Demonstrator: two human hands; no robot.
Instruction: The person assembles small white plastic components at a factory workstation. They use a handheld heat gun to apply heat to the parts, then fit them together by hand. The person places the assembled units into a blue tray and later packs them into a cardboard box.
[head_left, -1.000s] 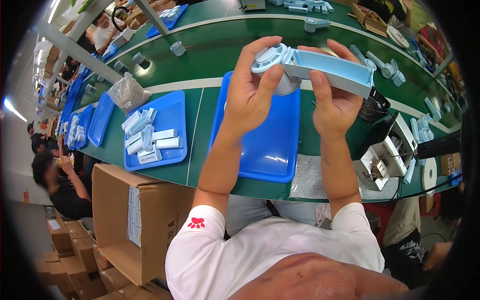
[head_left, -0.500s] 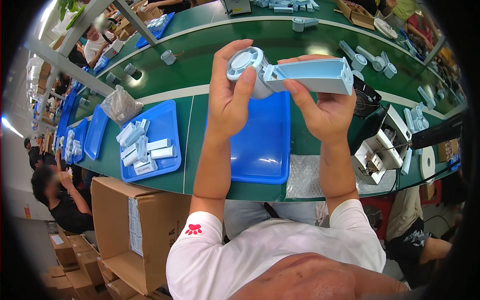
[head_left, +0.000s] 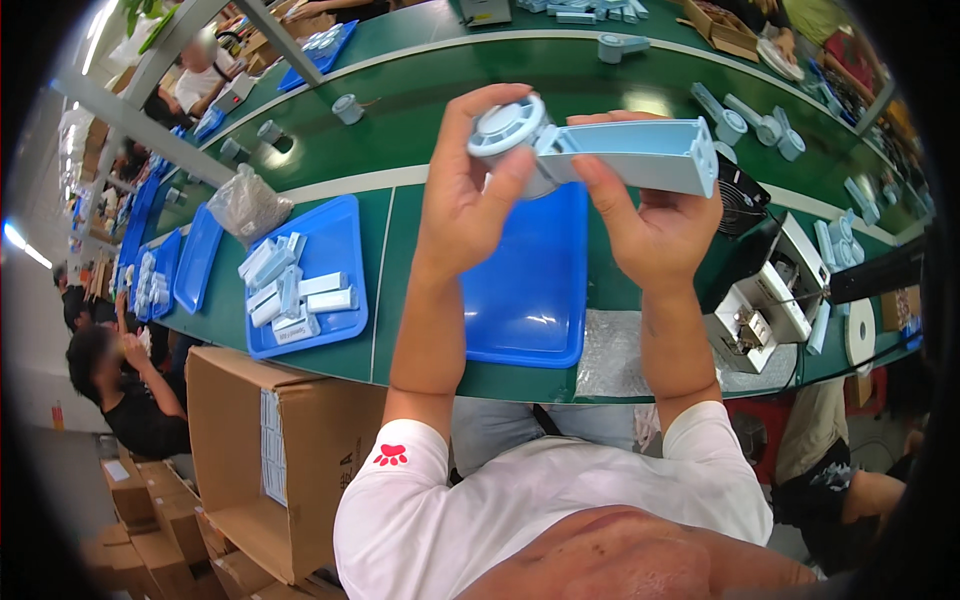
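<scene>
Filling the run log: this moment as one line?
left hand: grips device at round head | right hand: holds its handle | bench: blue trays, white machine

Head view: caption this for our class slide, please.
Left hand holds the round end, right hand the trough-shaped section, of a light-blue plastic device above a green workbench.

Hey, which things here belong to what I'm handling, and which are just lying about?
Belonging:
light-blue device's round head, in your left hand
its hollow handle, in your right hand
probably the blue tray underneath

Seemingly lying about:
plastic bag
bubble wrap
white roll
</scene>
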